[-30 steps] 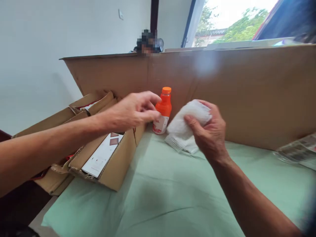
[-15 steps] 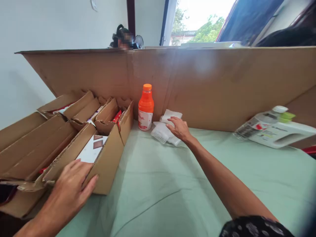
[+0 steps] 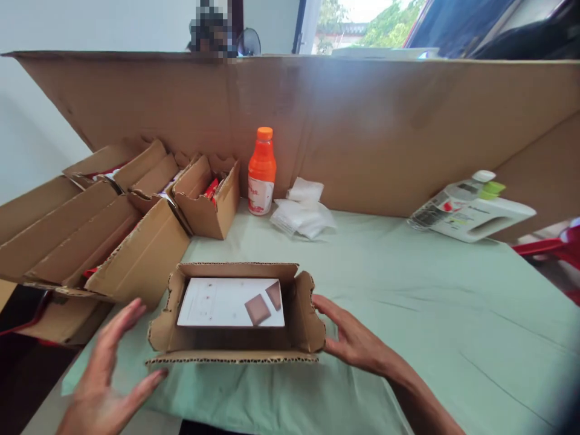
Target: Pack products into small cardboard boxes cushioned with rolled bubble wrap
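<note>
An open cardboard box (image 3: 231, 357) sits lengthwise before me on the green cloth. Inside it lies a white flat carton (image 3: 212, 302) with brown squares printed on it. My right hand (image 3: 351, 338) is at the box's right end, its fingers and thumb against the end wall; the fingertips are partly hidden. To the left of the box, my left hand (image 3: 113, 374) is held with thumb and fingers spread, holding nothing and apart from the box.
More cardboard boxes (image 3: 58, 235) with packets stand at the left. An orange-capped bottle (image 3: 261, 175), white plastic bags (image 3: 306, 211), a clear bottle (image 3: 446, 202) and a white jug (image 3: 489, 217) line the tall cardboard panel (image 3: 385, 139). A person's head (image 3: 211, 30) shows behind it.
The box with the white carton has come from the left group to the front middle and turned. My left hand has let go of it; my right hand has moved from the bags to its end.
</note>
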Demonstrator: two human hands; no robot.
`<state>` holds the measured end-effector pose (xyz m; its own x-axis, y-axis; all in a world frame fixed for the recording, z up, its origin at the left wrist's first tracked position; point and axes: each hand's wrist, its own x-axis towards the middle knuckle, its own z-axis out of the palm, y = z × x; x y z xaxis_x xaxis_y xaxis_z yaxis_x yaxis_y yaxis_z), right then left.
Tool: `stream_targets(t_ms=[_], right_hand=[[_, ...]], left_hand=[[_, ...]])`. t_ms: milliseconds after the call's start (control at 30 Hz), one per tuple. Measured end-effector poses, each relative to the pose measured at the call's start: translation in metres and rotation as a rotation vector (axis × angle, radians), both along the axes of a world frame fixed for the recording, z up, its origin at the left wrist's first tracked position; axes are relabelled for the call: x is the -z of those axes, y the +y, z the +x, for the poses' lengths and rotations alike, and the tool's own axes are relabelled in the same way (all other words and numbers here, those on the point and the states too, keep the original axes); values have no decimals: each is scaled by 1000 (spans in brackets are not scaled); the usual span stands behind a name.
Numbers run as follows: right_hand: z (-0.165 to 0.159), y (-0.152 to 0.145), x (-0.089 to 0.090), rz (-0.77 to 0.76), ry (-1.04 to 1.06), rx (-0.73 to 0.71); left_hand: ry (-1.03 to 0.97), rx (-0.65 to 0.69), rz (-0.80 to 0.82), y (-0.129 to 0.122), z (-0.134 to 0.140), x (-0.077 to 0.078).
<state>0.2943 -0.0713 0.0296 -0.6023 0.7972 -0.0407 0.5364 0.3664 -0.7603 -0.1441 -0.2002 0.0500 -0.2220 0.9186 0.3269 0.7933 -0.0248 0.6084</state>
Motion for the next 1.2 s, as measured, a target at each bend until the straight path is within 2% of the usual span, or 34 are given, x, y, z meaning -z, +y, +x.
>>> stream_targets(t_ms=[100,167,267,367,433,533,567,633,700,767,833,933,1000,1033,1100,1167,1200], right_hand=[[-15,-35,1,-57,122,47],[-32,-44,-1,-48,199,61],[-51,-37,0,-17,276,84],[-45,-17,-8,17,218,96],[-31,-5,-31,153,137,160],[-22,4,-89,429,55,304],[-25,6,-109,499,15,293],[-43,9,-139,600,-130,133],[-68,17,-152,639,-318,-67],[-92,27,-152,611,-474,-192],[-106,34,-148,548,-545,-233],[-101,30,-145,488,-460,-221],[-83,19,-143,533,-320,-186],[-70,13,-140,571,-242,-147],[-46,0,-125,623,-93,32],[-29,-9,-99,568,5,254],[-24,-11,-84,488,31,314]], left_hand=[[-381,-53,-174,9,26,35],[-551,-36,-231,23,48,51],[-701,-65,-194,48,75,62],[-714,-118,-130,69,92,62],[-690,-120,-115,75,99,63],[-658,-139,-141,74,105,67],[-647,-148,-157,72,106,69],[-621,-157,-181,68,106,72],[-606,-145,-195,64,105,75],[-607,-152,-206,63,103,80],[-635,-170,-215,62,103,85],[-672,-203,-239,62,103,90],[-698,-216,-248,61,102,90],[-717,-212,-250,60,101,90],[-746,-198,-250,57,98,90],[-748,-201,-250,56,96,93],[-746,-209,-247,56,97,95]])
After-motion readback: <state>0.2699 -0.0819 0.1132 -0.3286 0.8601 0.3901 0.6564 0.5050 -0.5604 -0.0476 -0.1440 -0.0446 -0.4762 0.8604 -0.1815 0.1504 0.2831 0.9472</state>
